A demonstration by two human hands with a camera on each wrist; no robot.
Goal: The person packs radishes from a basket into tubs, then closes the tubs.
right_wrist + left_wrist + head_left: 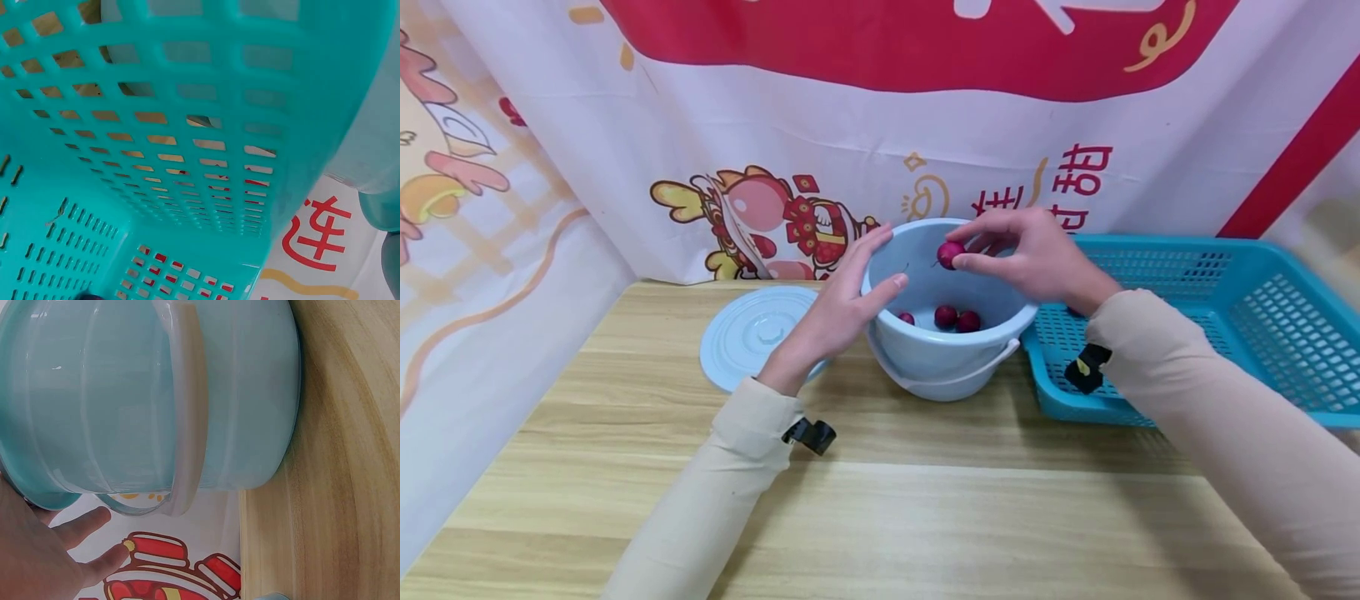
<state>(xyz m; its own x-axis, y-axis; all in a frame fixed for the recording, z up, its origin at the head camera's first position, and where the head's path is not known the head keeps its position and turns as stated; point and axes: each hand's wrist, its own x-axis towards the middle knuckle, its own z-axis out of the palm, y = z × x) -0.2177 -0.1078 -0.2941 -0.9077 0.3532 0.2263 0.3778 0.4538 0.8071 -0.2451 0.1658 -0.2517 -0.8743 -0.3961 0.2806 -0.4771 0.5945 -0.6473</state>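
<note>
In the head view my right hand (1037, 254) pinches a red radish (951, 254) with a thin root between thumb and fingertips, over the opening of a light blue bucket (951, 367). Several more radishes (967, 322) lie on the bucket's floor. My left hand (846, 304) rests against the bucket's left rim, its fingers extended and the thumb over the edge. In the left wrist view that hand (37, 556) shows beside the bucket's rim, next to the bucket wall (125, 406) and pale handle (190, 412). The right wrist view does not show the held radish.
To the right stands a teal mesh basket (1165, 242), close to the bucket; a radish (1075, 311) in it is partly hidden by my right wrist. A round blue lid (730, 342) lies left of the bucket on the wooden table (880, 525). A printed cloth (850, 125) hangs behind.
</note>
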